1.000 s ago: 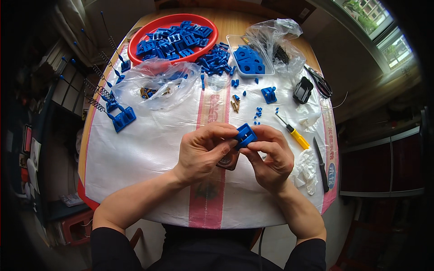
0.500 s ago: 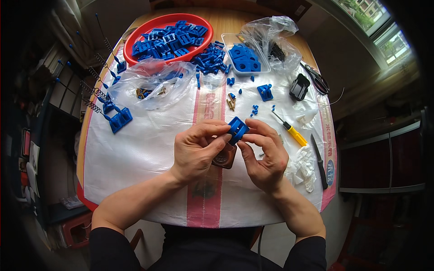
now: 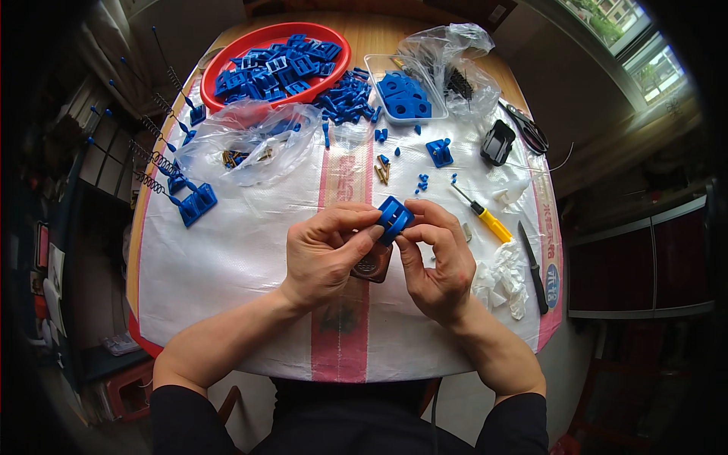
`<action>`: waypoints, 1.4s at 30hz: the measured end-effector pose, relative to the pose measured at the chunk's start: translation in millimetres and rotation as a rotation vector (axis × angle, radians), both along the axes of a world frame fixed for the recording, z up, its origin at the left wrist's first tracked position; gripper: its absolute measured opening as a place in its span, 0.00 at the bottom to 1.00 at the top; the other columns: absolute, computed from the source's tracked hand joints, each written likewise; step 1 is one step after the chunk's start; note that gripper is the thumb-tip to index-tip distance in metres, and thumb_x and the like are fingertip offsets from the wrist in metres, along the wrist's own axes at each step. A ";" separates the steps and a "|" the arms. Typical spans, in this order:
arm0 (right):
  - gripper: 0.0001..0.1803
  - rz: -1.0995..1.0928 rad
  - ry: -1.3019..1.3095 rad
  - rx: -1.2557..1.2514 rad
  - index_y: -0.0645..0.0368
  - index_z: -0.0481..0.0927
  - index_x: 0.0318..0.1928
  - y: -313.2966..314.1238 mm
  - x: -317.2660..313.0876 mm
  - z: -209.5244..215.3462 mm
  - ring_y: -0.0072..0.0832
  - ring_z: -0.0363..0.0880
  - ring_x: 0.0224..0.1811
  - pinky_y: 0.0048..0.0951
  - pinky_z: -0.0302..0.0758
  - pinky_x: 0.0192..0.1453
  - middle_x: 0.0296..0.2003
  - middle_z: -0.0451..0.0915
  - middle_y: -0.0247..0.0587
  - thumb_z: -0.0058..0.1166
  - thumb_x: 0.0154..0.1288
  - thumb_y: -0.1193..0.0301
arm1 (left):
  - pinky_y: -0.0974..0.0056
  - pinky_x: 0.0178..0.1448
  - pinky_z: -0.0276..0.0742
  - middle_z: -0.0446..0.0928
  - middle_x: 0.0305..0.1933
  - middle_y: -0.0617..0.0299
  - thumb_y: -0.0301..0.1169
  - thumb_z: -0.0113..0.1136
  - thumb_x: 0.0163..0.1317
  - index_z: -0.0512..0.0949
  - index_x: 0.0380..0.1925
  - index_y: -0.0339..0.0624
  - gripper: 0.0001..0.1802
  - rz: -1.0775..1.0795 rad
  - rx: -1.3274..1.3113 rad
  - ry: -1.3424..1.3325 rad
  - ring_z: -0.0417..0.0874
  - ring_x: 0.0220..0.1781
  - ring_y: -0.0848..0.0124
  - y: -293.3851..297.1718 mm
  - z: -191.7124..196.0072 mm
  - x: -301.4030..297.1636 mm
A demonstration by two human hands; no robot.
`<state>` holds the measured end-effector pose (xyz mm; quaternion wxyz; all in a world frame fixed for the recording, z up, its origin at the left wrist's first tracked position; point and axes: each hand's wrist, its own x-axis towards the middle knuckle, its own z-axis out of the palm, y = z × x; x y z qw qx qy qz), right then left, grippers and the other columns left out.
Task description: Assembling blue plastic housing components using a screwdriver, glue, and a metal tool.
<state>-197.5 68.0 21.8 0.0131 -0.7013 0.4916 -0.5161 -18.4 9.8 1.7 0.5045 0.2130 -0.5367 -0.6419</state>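
Between both hands is a small blue plastic piece [image 3: 395, 217] with slots in it, tilted over the table. My left hand [image 3: 324, 246] pinches its left side between thumb and fingers. At its right side, the thumb and fingertips of my right hand [image 3: 442, 262] are closed on the piece's edge. Partly hidden below sits a brown block [image 3: 371, 267]. Just beyond the hands lie brass-coloured pins [image 3: 382, 173], tiny blue bits [image 3: 422, 183] and a blue assembled piece [image 3: 439, 152].
A red basin [image 3: 208, 80] full of blue parts stands at the back left. Blue pegs [image 3: 350, 97], a clear tub [image 3: 417, 120] and plastic bags [image 3: 250, 144] lie nearby. On the right are a yellow screwdriver [image 3: 495, 226], a knife [image 3: 532, 265], scissors [image 3: 531, 133] and crumpled tissue [image 3: 502, 284].
The whole view has shifted slightly. Both hands keep hold of the blue piece, and my right fingertips have moved a little along its edge.
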 end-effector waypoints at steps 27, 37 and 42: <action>0.09 -0.461 0.348 0.446 0.64 0.86 0.44 -1.2 -98.9 43.0 0.45 0.87 0.40 0.41 0.82 0.46 0.39 0.87 0.50 0.66 0.65 0.74 | 0.66 0.48 0.88 0.87 0.50 0.52 0.23 0.64 0.73 0.82 0.53 0.31 0.11 0.079 0.550 0.119 0.89 0.46 0.68 -45.1 -11.2 9.4; 0.19 0.025 0.124 0.043 0.60 0.85 0.47 1.8 -46.7 29.6 0.33 0.88 0.34 0.30 0.84 0.34 0.36 0.86 0.45 0.79 0.56 0.77 | 0.66 0.48 0.87 0.87 0.49 0.52 0.24 0.64 0.74 0.81 0.54 0.31 0.12 0.079 0.560 0.134 0.90 0.46 0.66 -46.1 -11.4 9.9; 0.20 0.041 0.142 -0.030 0.60 0.84 0.47 -0.1 -41.3 24.8 0.33 0.88 0.35 0.31 0.85 0.35 0.38 0.86 0.45 0.79 0.54 0.78 | 0.67 0.48 0.87 0.87 0.49 0.52 0.24 0.64 0.74 0.81 0.54 0.31 0.12 0.081 0.545 0.105 0.90 0.46 0.67 -46.4 -11.8 9.8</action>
